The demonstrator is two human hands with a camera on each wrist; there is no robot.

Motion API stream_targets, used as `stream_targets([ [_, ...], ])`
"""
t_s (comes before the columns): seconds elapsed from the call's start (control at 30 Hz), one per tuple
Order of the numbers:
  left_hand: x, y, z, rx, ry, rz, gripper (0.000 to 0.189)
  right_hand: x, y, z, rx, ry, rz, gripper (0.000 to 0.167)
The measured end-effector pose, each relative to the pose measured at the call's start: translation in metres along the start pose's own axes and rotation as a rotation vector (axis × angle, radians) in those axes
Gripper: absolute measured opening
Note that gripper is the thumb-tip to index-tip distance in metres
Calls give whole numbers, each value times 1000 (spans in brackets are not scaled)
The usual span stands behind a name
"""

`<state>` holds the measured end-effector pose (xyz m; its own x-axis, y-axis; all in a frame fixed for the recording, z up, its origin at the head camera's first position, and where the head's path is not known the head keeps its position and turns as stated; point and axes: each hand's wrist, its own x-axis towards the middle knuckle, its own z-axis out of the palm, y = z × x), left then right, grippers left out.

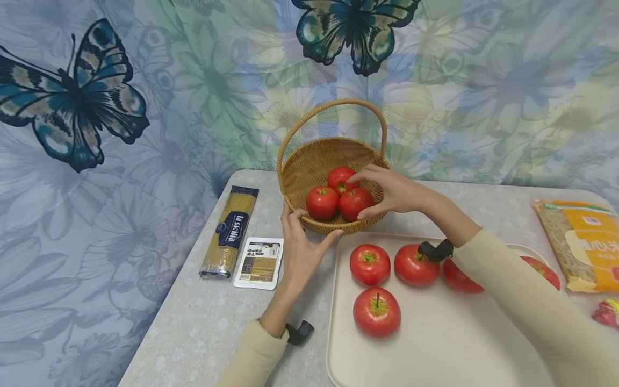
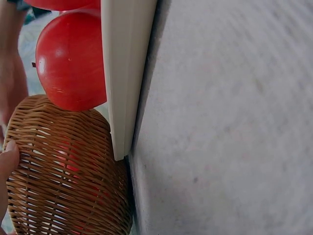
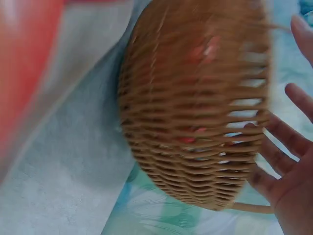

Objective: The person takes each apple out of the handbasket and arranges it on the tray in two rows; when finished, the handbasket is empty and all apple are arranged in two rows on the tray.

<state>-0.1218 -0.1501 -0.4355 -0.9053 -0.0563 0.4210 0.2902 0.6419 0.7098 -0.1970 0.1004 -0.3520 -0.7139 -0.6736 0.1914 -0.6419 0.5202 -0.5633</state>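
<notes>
A wicker basket [image 1: 338, 228] with a tall handle stands at the back of the table, its opening facing me. Three red apples [image 1: 322, 202] lie inside it. My left hand [image 1: 302, 250] holds the basket's front left rim, thumb against the woven outside [image 2: 68, 171]. Over the basket's right side reaches my right hand [image 1: 394, 191], its fingers spread around the right-hand apple [image 1: 355, 203]. In the right wrist view those fingers [image 3: 288, 134] look loose and apart; whether they touch the apple is hidden.
A cream tray [image 1: 435, 344] in front of the basket bears several red apples [image 1: 377, 312]. Left lie a pasta packet [image 1: 231, 231] and a white-edged pack [image 1: 259, 262]. Right are an orange food bag [image 1: 582, 247] and a small red wrapped item [image 1: 605, 313]. A patterned cloth [image 1: 203, 107] hangs behind.
</notes>
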Motion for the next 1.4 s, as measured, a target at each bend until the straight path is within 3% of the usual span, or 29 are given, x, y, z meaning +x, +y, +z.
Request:
stream_targets([
  [0.27,-1,3,4,14,3,40,80,23,25,6,-78,-132,71,73],
  [0.6,0,5,2,40,6,58,82,39,27,11,-119,-269,202,68],
  [1.07,1,4,1,63,16,72,82,39,29,12,-160,-210,160,60],
  [1.4,-1,-1,-2,33,6,-2,82,34,16,1,-67,-40,96,62],
])
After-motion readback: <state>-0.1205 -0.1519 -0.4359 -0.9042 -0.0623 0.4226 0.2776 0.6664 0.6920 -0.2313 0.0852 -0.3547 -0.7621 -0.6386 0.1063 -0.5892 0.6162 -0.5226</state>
